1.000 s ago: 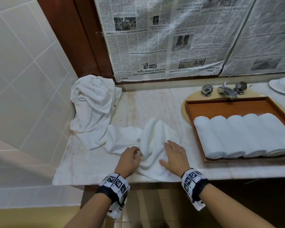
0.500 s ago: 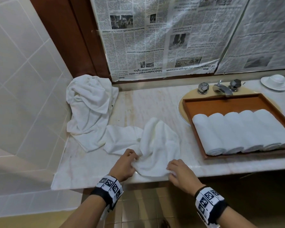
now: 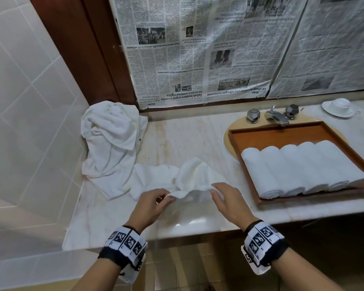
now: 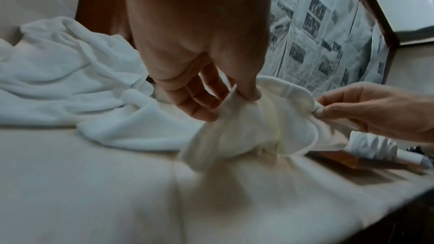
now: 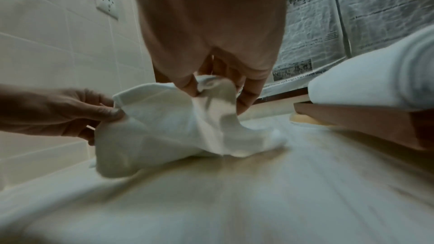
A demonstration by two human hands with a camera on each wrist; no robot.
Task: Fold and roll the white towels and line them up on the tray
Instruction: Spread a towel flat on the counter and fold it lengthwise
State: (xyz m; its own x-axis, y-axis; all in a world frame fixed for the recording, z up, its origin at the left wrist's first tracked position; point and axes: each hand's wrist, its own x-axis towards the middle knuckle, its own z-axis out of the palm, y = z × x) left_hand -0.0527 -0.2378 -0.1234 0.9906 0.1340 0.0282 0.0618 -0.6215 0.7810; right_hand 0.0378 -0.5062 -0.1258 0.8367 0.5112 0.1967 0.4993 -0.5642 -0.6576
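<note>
- Left hand (image 3: 149,204) and right hand (image 3: 229,201) each pinch the hem of a small, soft white terry towel (image 3: 198,179).
- Its crumpled far end rests on the glossy marble counter (image 3: 187,139).

Both hands (image 5: 150,107) pinch a white towel (image 5: 169,129) above the counter (image 5: 258,192).

newspaper (image 3: 198,49) on wall, faucet (image 3: 275,116), white dish (image 3: 337,107), marble counter (image 3: 187,135)
</note>
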